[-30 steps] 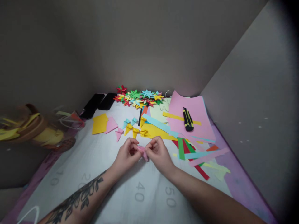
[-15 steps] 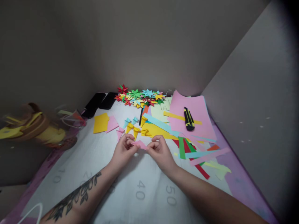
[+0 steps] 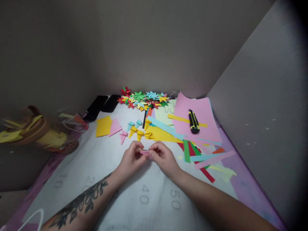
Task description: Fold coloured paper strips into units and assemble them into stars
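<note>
A small folded piece of pink paper (image 3: 145, 152) is pinched between my two hands, low over the white sheet. My left hand (image 3: 133, 157) closes on its left end with thumb and fingers. On its right end my right hand (image 3: 163, 158) closes the same way, and the fingers cover much of the paper. Just beyond my hands lie folded yellow paper pieces (image 3: 140, 134), a folded pink piece (image 3: 123, 136) and two folded light blue pieces (image 3: 131, 125).
Colourful folded paper stars (image 3: 139, 97) are heaped at the back. A box cutter (image 3: 193, 122) rests on pink sheets (image 3: 207, 110) at the right, near cut paper strips (image 3: 204, 158). Yellow squares (image 3: 103, 126) and black phones (image 3: 111, 104) lie left, beside a clay pot (image 3: 40, 130).
The pink paper was a wider triangle and now shows as a narrower folded strip. My hands have drawn closer together, the right moving left.
</note>
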The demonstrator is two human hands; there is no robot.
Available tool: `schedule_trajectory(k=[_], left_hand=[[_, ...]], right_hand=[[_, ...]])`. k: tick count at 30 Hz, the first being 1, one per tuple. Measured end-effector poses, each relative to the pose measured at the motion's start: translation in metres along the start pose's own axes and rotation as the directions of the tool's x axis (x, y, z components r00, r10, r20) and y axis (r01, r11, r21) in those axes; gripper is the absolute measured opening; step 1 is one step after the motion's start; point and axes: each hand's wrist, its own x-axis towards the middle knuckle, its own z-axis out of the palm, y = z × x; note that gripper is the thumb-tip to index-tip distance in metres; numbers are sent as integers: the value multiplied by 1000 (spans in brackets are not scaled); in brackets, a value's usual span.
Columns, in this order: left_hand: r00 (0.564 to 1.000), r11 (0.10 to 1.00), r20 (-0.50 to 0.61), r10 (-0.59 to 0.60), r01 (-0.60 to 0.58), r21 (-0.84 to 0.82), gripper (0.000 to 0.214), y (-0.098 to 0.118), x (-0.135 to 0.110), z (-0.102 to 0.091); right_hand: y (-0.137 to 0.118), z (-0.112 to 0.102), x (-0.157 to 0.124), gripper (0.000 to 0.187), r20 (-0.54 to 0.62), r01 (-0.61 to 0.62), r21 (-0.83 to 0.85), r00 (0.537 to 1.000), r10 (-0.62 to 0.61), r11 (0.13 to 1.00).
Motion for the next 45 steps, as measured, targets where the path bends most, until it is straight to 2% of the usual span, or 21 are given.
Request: schedule_trajectory(k=[3, 10, 16, 21, 26, 37, 39, 42, 45], left_hand=[[999, 998, 38, 24, -26, 60, 20, -1, -1, 1], [995, 999, 94, 33, -32, -17, 20, 3, -2, 1], [997, 998, 58, 55, -56, 21, 19, 3, -4, 2], [997, 998, 60, 46, -48, 34, 20, 4, -6, 4], [997, 999, 79, 18, -21, 38, 31, 4, -8, 6], [995, 995, 93, 22, -31, 93, 35, 1, -10, 9], [995, 998, 97, 16, -23, 66, 33, 2, -10, 9], [999, 999, 52, -4, 5, -33, 31, 3, -7, 8], [998, 985, -22, -53, 49, -163, 33, 6, -3, 4]], right_hand=[[-4, 0, -1, 17, 13, 9, -48, 1000, -8, 999], [-1, 1, -1, 18, 69, -88, 9, 994, 87, 996], [-7, 0, -1, 19, 95, 38, -94, 995, -29, 995], [-6, 0, -2, 20, 83, 94, -116, 993, -85, 989], [-6, 2, -3, 15, 147, 179, -144, 977, -158, 973], [-7, 5, -5, 15, 185, 267, -170, 954, -235, 949], [-6, 4, -5, 15, 179, 246, -146, 959, -219, 958], [-3, 0, -2, 7, 110, 149, -72, 984, -141, 986], [0, -3, 2, 13, 53, 62, -55, 997, -59, 997]])
